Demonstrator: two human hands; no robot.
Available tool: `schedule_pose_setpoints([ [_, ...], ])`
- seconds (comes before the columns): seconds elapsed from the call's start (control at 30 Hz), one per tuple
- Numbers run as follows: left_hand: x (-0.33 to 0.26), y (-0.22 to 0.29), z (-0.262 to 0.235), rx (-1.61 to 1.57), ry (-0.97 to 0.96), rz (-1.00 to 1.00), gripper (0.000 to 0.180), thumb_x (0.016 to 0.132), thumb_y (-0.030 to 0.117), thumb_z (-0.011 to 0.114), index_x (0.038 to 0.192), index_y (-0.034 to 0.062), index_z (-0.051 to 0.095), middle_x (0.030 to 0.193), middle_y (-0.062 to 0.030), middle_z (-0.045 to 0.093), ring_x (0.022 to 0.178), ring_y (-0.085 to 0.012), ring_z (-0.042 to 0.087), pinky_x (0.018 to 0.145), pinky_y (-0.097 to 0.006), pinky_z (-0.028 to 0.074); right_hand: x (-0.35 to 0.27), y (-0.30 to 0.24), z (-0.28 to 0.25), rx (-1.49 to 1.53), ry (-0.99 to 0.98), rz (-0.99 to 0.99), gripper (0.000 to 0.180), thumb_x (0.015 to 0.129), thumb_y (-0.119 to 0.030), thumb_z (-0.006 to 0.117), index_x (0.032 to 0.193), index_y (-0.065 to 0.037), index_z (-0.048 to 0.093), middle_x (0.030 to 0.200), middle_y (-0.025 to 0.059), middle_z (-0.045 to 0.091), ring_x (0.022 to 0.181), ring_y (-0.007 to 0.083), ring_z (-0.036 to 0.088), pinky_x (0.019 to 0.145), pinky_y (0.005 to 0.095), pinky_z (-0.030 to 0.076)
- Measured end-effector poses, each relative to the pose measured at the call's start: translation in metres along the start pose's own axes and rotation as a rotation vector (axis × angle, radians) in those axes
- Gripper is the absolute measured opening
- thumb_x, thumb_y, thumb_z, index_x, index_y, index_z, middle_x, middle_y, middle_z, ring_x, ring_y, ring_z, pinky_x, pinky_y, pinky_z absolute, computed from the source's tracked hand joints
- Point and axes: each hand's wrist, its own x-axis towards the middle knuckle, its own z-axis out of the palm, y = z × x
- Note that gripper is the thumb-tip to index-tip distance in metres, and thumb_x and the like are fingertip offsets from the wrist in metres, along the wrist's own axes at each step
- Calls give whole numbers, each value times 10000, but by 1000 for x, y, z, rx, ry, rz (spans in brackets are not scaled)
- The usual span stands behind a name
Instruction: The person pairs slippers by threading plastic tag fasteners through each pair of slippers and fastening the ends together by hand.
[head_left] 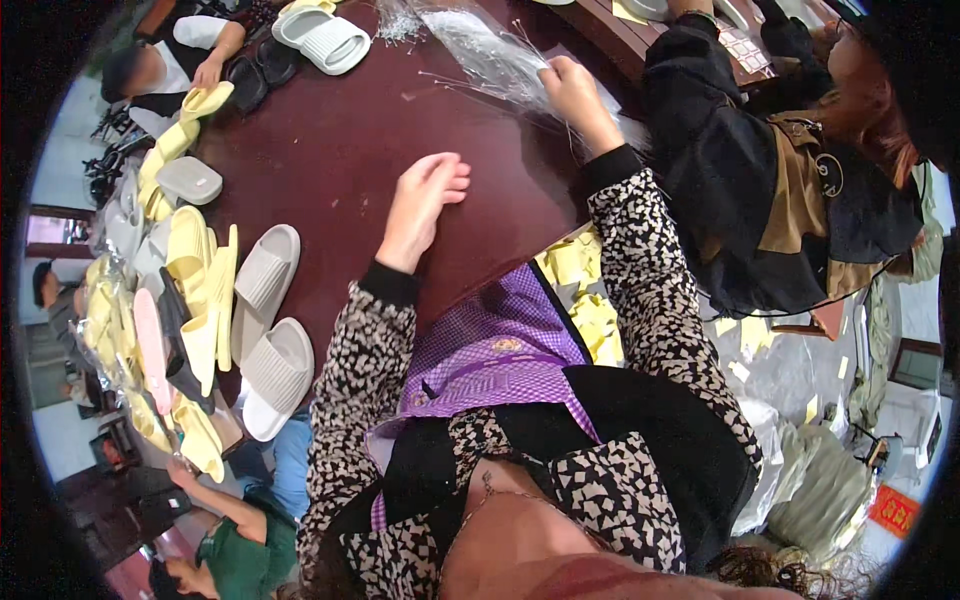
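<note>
My left hand (pixel 425 205) is raised over the dark red table (pixel 340 150). Its fingers are loosely stretched, and I see nothing in it. Farther to the right, my right hand (pixel 582 97) is closed in a pinch at a bunch of thin clear plastic strands (pixel 480 50), which lies on and around clear plastic film. Several strands stick out leftward over the tabletop. Left of my left hand lie two grey slide sandals (pixel 268 275), the nearer one (pixel 280 375) with a pale sole. Another light grey slide (pixel 335 45) rests at the far edge.
Yellow slides (pixel 195 250), a pink one (pixel 152 345) and other footwear pile along the left edge. A co-worker in black (pixel 690 130) sits close on the right. Other people are at far left and lower left. Yellow pieces (pixel 595 320) lie below the table edge.
</note>
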Motion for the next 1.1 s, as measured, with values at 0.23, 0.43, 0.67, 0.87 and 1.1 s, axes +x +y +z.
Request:
schedule_pose_setpoints([
  [0.23, 65, 8, 67, -203, -84, -175, 340, 947, 267, 560, 1128, -20, 558, 1030, -87, 634, 844, -163, 621, 761, -284, 512, -24, -17, 9, 2, -46, -43, 206, 863, -208, 544, 861, -17, 621, 806, 235, 646, 780, 397, 633, 752, 495, 467],
  [0.43, 107, -23, 63, -400, 5, -154, 259, 915, 205, 583, 1037, -24, 584, 917, -101, 626, 794, -201, 617, 739, -340, 514, -59, -32, 18, -174, -265, -418, 144, 839, -183, 573, 925, -88, 639, 805, 142, 632, 776, 319, 619, 736, 453, 424],
  [0.67, 112, -23, 36, -324, -72, -245, 155, 859, 69, 547, 953, -49, 580, 843, -142, 618, 656, -270, 635, 608, -397, 549, -55, -36, 10, -144, -315, -365, 266, 827, -187, 600, 1081, -109, 600, 1011, 101, 592, 963, 304, 565, 806, 440, 402],
  [0.87, 103, -18, 26, -230, -186, -244, 147, 889, 71, 527, 971, -44, 571, 799, -147, 630, 666, -254, 651, 633, -395, 567, -37, -35, 28, -446, -198, -323, 402, 841, -181, 592, 1233, -116, 533, 1342, 114, 473, 1213, 351, 455, 941, 457, 386],
  [1.1, 80, -8, 32, -272, 17, -229, 174, 872, 57, 531, 1008, -50, 535, 820, -159, 623, 727, -290, 650, 626, -418, 562, -25, -3, 60, -578, -326, -247, 381, 880, -164, 468, 1253, -103, 517, 1368, 124, 457, 1271, 343, 412, 980, 475, 355],
])
